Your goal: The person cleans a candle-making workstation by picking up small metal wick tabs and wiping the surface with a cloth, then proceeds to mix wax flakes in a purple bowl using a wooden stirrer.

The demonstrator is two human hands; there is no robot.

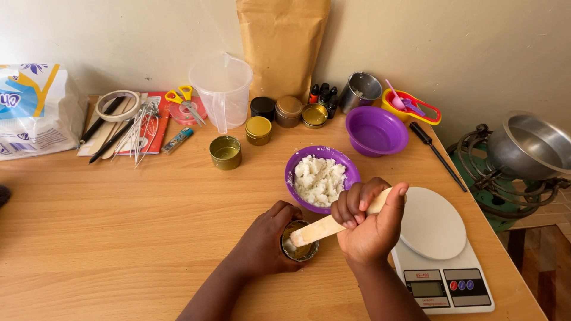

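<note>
My left hand (264, 241) wraps around a small gold tin (299, 250) standing on the wooden table (119, 226). A flat wooden stick (324, 227) is gripped in my right hand (370, 223), its tip carrying white flakes down into the tin. Just behind both hands sits a purple bowl (350, 170) heaped with white wax-like flakes (319, 179).
A white kitchen scale (443, 252) sits at the right. Further back: an empty purple bowl (376, 129), open gold tin (226, 152), closed tins (258, 129), clear jug (221, 89), brown paper bag (281, 41), scissors (185, 102), tape roll (117, 104), metal wicks (140, 128). A stove with a pot (526, 148) stands off-table right.
</note>
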